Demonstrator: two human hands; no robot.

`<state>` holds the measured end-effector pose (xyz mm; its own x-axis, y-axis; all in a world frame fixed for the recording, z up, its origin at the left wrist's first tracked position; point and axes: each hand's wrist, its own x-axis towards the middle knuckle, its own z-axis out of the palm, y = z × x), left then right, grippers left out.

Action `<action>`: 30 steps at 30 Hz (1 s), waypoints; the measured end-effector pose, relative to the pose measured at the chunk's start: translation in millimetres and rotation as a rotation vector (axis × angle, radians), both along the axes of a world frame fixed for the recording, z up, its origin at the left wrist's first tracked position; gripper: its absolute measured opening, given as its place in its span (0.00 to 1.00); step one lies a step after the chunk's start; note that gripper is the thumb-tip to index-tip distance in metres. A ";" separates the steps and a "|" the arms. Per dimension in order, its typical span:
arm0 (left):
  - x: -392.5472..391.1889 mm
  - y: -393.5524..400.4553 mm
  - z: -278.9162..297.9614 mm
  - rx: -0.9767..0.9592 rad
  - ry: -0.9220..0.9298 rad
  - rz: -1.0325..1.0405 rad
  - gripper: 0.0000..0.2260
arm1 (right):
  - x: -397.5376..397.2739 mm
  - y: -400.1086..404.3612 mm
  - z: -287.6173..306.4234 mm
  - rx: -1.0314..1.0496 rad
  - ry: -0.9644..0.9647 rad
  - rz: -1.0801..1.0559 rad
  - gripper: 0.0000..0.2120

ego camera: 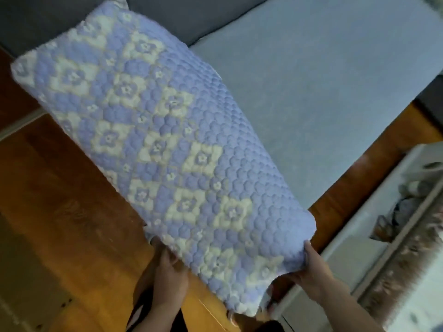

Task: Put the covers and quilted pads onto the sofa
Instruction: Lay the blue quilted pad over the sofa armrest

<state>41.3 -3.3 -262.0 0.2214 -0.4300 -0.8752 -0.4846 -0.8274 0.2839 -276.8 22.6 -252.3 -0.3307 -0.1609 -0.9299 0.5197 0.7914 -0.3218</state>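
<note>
**Puffy quilting over polished wood**

The quilted pad (158,130) is soft cloth, its lilac and cream surface stitched into plump little bubbles, matt all over. Behind it the sofa (323,92) seat wears a flat, fine-textured pale blue fabric, matt too, while its back is a darker grey cloth. The floor (60,200) is warm orange-brown wood, smooth and glossy, catching soft reflections. At right, a white shelf unit (359,236) looks smooth and painted; beside it, something shaggy and brownish, too blurred to tell.

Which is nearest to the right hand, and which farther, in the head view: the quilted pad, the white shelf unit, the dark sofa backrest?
1. Quilted pad: gripped by the right hand.
2. White shelf unit: just right.
3. Dark sofa backrest: far, top.
</note>
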 end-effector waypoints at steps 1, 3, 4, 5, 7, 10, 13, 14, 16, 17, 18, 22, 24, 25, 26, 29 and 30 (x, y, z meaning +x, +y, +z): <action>-19.8 28.1 -0.8 0.071 0.028 -0.063 0.19 | -5.5 8.1 -2.3 -0.091 -0.125 -0.048 0.25; -56.5 86.9 -3.5 0.180 0.082 -0.152 0.24 | -16.0 21.1 -7.1 -0.158 -0.209 -0.135 0.26; -72.0 116.2 -8.0 0.225 0.097 -0.157 0.31 | -20.4 25.4 -6.6 -0.162 -0.207 -0.187 0.26; -86.8 139.2 -8.8 0.240 0.094 -0.151 0.38 | -27.9 28.9 -5.2 -0.158 -0.161 -0.207 0.24; -122.9 159.6 13.8 0.218 0.093 -0.073 0.49 | -44.5 33.4 6.0 -0.216 -0.075 -0.236 0.19; -173.2 161.1 35.3 0.238 -0.021 0.080 0.51 | -62.5 37.3 29.1 -0.244 -0.102 -0.201 0.19; -210.6 146.8 25.2 0.141 -0.039 0.345 0.56 | -59.7 37.0 45.2 -0.222 -0.176 -0.199 0.16; -214.2 141.4 19.4 0.110 -0.072 0.388 0.54 | -59.1 37.2 44.3 -0.215 -0.185 -0.210 0.16; -209.5 133.8 10.7 0.109 -0.207 0.331 0.42 | -62.6 40.0 39.1 -0.207 -0.181 -0.253 0.18; -202.0 132.4 8.7 0.092 -0.308 0.247 0.33 | -64.4 43.3 35.8 -0.199 -0.176 -0.259 0.19; -193.3 136.0 5.7 0.055 -0.400 0.153 0.25 | -65.8 46.7 35.0 -0.186 -0.161 -0.246 0.19; -172.3 172.0 19.9 -0.148 -0.558 -0.333 0.10 | -75.5 43.4 42.3 -0.125 -0.074 -0.171 0.20; -176.4 185.9 39.9 -0.225 -0.514 -0.501 0.10 | -90.5 34.9 47.3 -0.159 0.050 -0.168 0.19; -180.8 188.6 48.5 -0.262 -0.459 -0.485 0.10 | -98.1 33.0 49.4 -0.185 0.101 -0.157 0.20; -185.5 188.6 53.2 -0.284 -0.411 -0.444 0.10 | -104.5 31.4 47.4 -0.230 0.070 -0.170 0.24; -199.9 185.5 47.7 -0.286 -0.232 -0.366 0.12 | -127.2 29.8 20.6 -0.193 0.084 -0.143 0.32; -202.1 185.5 42.0 -0.297 -0.158 -0.353 0.13 | -117.4 30.1 22.4 -0.166 0.066 -0.122 0.32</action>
<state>-160.8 182.2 -220.1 0.1369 -0.7287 -0.6710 -0.7772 -0.4990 0.3833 -394.1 52.8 -230.0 -0.4162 -0.2653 -0.8697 0.5819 0.6572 -0.4790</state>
